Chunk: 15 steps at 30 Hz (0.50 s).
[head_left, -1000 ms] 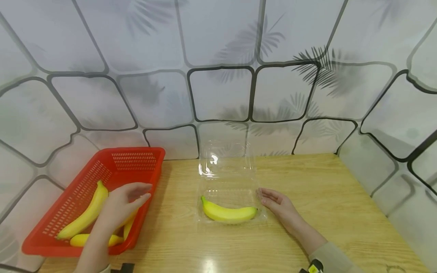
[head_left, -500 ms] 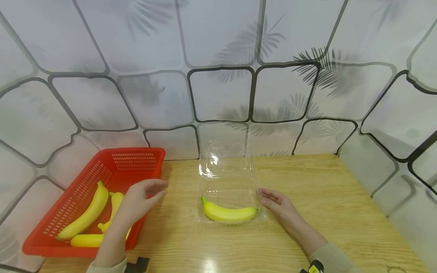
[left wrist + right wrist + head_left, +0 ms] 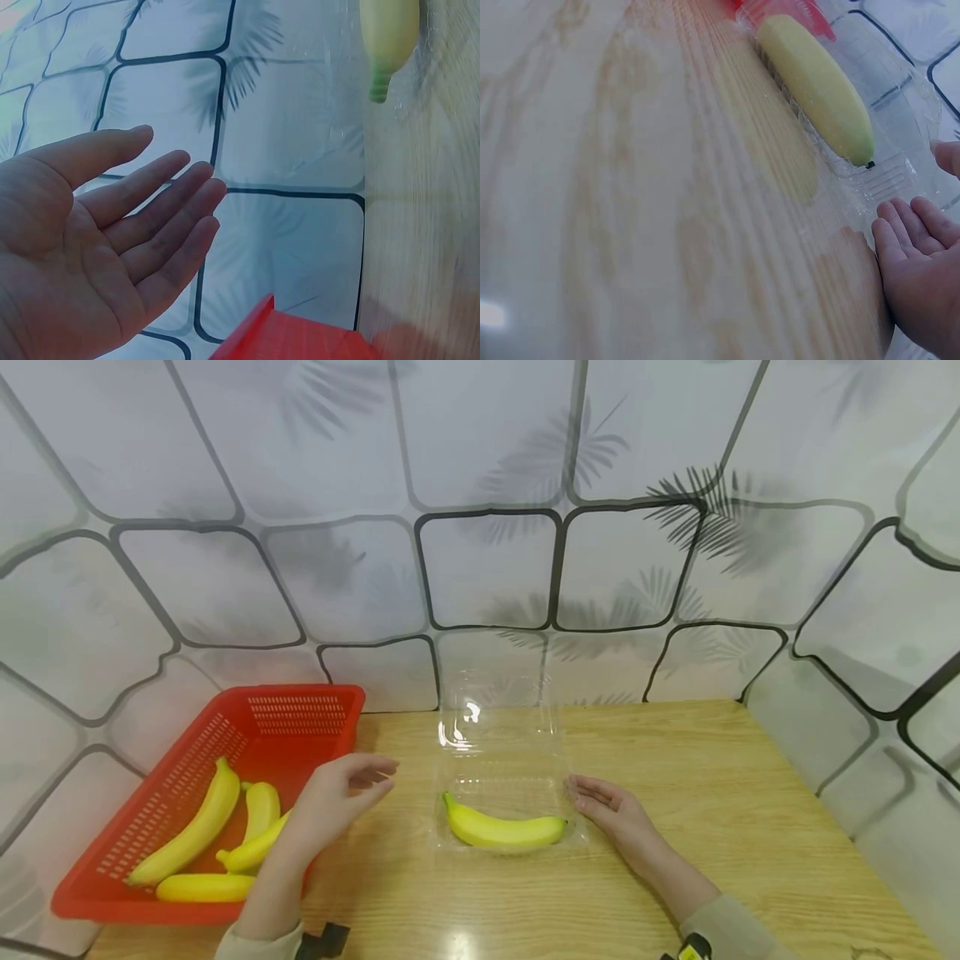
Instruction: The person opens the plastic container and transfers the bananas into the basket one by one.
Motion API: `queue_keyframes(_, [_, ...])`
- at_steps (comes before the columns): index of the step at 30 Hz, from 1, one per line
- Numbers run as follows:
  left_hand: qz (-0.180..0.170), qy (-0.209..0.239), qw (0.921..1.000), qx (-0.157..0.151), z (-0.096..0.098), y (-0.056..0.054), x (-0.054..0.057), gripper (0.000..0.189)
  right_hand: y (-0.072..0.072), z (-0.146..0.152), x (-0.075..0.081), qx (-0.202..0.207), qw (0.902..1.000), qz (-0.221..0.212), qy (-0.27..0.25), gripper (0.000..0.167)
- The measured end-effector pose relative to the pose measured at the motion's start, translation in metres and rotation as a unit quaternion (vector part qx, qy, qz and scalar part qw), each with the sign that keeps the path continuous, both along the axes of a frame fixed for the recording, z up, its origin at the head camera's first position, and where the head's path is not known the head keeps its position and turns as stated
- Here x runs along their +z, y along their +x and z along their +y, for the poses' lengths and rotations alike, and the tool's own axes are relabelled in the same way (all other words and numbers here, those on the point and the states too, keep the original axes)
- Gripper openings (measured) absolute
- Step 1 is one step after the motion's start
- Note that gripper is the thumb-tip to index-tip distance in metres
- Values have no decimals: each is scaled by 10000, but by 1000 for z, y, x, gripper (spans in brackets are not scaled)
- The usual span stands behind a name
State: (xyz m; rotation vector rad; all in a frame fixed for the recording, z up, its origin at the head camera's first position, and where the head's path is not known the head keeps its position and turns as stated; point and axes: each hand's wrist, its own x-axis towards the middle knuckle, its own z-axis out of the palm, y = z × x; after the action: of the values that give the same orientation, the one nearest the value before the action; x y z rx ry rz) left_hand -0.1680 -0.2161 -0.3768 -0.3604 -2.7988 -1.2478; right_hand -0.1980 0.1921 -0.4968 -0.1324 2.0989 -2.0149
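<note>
A yellow banana (image 3: 504, 828) lies along the front of a clear plastic clamshell box (image 3: 501, 785), whose lid (image 3: 498, 714) stands raised at the back. My left hand (image 3: 341, 793) hovers past the right rim of a red basket (image 3: 300, 693). It holds nothing; its fingers reach out loosely in the left wrist view, palm (image 3: 82, 262) showing. Against the box's right side rests my right hand (image 3: 618, 818). Its fingers (image 3: 911, 229) lie alongside the plastic wall in the right wrist view, thumb apart.
Several bananas (image 3: 195, 827) lie in the basket at the left, partly hidden by my left forearm. Everything stands on a wooden table (image 3: 660, 752). A wall covering (image 3: 487, 568) with a dark-outlined block pattern rises behind and on both sides.
My left hand has moved right, from over the basket to beyond its right rim, uncovering more bananas. The right hand, box and banana stay in place.
</note>
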Motion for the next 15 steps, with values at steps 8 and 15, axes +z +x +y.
queue_keyframes(8, [139,105,9997,-184,14,-8,-6,28,1,0,-1,50,10000,8,49,61])
queue_keyframes(15, [147,72,9995,-284,25,-15,-9,26,1,-1,0,15,10000,-14,74,61])
